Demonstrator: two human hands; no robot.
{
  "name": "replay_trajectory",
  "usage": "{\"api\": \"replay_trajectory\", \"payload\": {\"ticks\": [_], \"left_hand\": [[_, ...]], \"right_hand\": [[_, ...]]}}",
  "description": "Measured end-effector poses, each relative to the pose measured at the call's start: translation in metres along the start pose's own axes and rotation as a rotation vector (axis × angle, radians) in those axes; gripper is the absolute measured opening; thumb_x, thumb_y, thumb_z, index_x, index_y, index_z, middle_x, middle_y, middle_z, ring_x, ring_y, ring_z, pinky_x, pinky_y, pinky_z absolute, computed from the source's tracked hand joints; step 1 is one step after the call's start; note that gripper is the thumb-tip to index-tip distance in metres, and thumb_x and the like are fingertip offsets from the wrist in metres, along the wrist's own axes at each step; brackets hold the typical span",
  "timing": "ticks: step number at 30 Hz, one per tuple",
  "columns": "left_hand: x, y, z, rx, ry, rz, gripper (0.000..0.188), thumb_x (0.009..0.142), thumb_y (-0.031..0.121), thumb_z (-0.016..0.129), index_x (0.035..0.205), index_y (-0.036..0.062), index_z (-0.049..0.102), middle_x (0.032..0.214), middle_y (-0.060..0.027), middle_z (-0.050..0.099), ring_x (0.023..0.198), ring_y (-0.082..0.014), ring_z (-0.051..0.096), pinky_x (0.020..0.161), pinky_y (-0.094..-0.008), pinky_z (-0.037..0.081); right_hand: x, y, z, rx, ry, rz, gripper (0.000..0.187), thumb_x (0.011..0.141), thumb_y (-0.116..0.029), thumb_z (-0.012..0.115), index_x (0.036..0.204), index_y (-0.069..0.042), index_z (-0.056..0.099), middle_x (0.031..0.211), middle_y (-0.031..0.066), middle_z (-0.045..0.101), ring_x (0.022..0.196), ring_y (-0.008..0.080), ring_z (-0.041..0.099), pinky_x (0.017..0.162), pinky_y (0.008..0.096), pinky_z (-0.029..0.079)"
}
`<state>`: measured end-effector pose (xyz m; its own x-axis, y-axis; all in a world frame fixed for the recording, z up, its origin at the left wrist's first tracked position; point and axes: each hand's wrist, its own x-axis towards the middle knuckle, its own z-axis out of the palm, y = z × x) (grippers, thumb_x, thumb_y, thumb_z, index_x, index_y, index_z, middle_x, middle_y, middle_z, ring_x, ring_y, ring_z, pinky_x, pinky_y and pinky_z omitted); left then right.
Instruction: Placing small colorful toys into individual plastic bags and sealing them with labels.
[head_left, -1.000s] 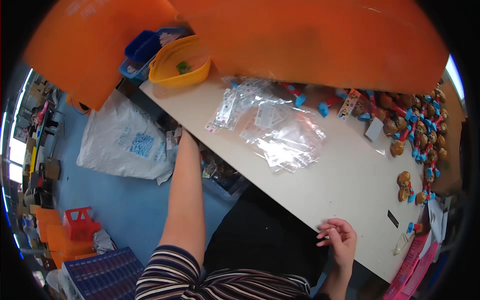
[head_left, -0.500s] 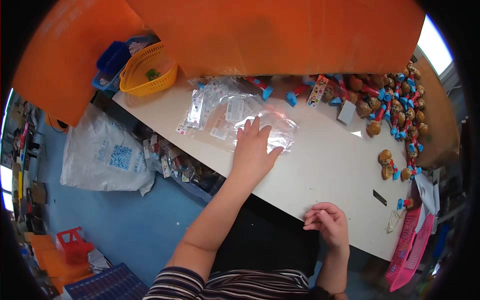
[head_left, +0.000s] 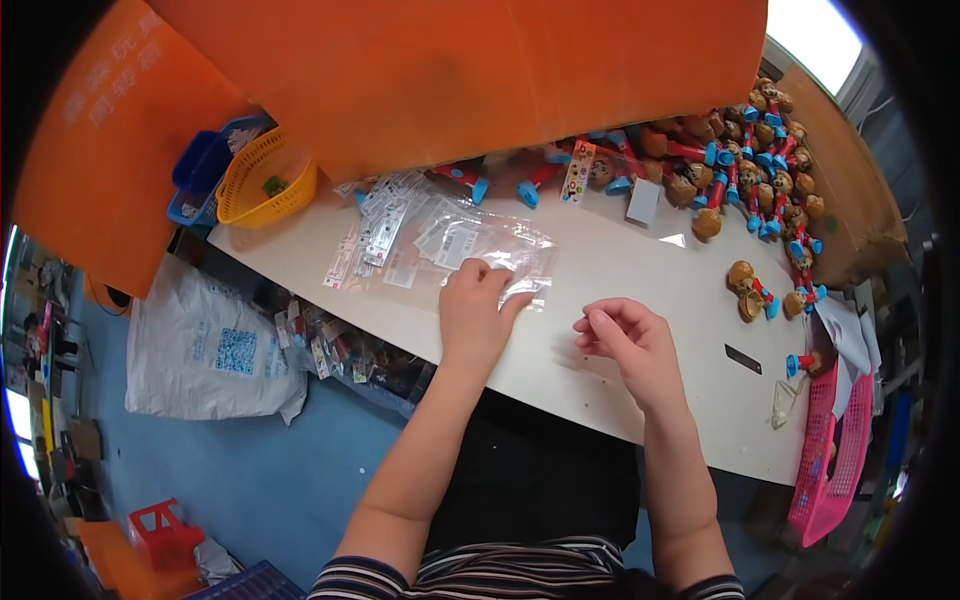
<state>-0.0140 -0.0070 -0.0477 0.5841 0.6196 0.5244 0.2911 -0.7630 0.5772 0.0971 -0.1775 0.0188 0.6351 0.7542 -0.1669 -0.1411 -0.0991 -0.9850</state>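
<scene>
My left hand (head_left: 475,315) rests on the near edge of a clear plastic bag (head_left: 527,258), its fingers bent and its thumb held apart from them. The bag lies flat on the table, overlapping other clear bags with white printed labels (head_left: 457,246). To their left is a loose pile of narrow printed packets (head_left: 385,225). Over the table's near side hovers my right hand (head_left: 632,350), with loosely curled fingers and nothing visible in it. Part of its palm is hidden.
Brown-headed toy figures (head_left: 715,185) with red and blue parts heap along the back right. A yellow basket (head_left: 240,190) stands at the left and a pink basket (head_left: 825,470) at the right. Orange board (head_left: 450,80) walls the back. A dark flat strip (head_left: 743,358) lies at right.
My left hand has drawn back toward the bag's near edge, and its fingers have bent. My right hand has moved forward over the table. The whole view has shifted somewhat.
</scene>
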Motion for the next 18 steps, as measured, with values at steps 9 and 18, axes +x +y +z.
{"api": "replay_trajectory", "payload": {"ticks": [9,18], "left_hand": [[-0.009,0.016,-0.018,-0.355,-0.014,0.030,0.013,0.076,0.006,0.077,0.088,0.0034,0.073,0.087,-0.0085,0.066,0.083,-0.0261,0.062,0.074,-0.0344,0.050],[-0.021,0.032,-0.030,-0.207,-0.004,0.069,0.032,0.074,0.016,0.079,0.102,0.0028,0.069,0.101,-0.0129,0.066,0.097,-0.0322,0.062,0.084,-0.0397,0.050]], "right_hand": [[0.021,0.000,0.015,-0.007,0.083,0.154,0.030,0.099,-0.023,0.059,0.110,0.005,0.063,0.098,0.0126,0.069,0.084,0.0158,0.068,0.074,0.0279,0.057],[0.036,0.018,0.030,0.137,0.008,0.271,0.028,0.093,-0.023,0.069,0.097,0.005,0.065,0.087,0.0118,0.070,0.078,0.0164,0.070,0.068,0.0258,0.057]]}}
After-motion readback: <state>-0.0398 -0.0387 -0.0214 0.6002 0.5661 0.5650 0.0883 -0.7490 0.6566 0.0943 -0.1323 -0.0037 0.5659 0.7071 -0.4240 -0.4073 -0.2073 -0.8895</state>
